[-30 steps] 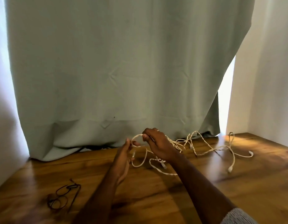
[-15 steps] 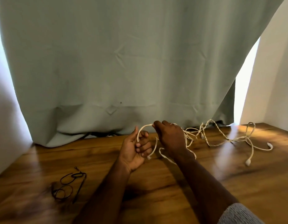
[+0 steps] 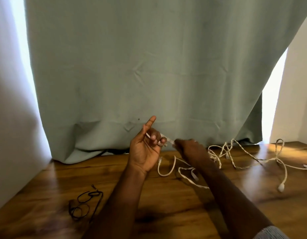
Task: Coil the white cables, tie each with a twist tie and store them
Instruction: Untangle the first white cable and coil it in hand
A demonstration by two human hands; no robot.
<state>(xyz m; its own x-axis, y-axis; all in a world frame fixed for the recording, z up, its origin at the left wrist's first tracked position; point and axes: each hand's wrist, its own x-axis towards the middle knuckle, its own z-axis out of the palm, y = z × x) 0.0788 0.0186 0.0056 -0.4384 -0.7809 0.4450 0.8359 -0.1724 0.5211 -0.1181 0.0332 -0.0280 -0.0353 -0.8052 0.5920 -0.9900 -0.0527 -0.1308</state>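
**No legible text**

Nothing readable appears anywhere in the view. The curtain (image 3: pixel 149 66), the white cables (image 3: pixel 235 157), the eyeglasses (image 3: pixel 84 204) and the wooden table (image 3: pixel 166 204) carry no visible words, labels, brand marks, numbers or signs.

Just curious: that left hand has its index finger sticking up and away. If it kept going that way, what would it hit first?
Most likely the grey-green curtain behind the table: the left hand's raised finger already overlaps it in view, though the gap is unclear.
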